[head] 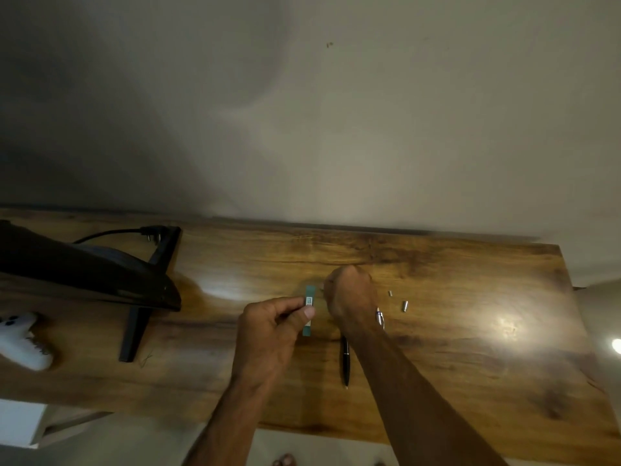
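My left hand (272,327) pinches a slim teal packet with a white label (309,306), holding it upright over the wooden table (470,364). My right hand (351,294) is curled into a fist just right of the packet's top; what its fingers hold is hidden. A black pen (345,359) lies on the table under my right forearm. A silver pen part (380,317) shows beside my right wrist. Two small silver pieces (405,306) lie to the right of that hand.
A black monitor (84,270) on a black stand (134,334) fills the table's left side, with a cable and plug (148,232) behind it. A white game controller (23,341) lies at the far left. A plain wall rises behind the table.
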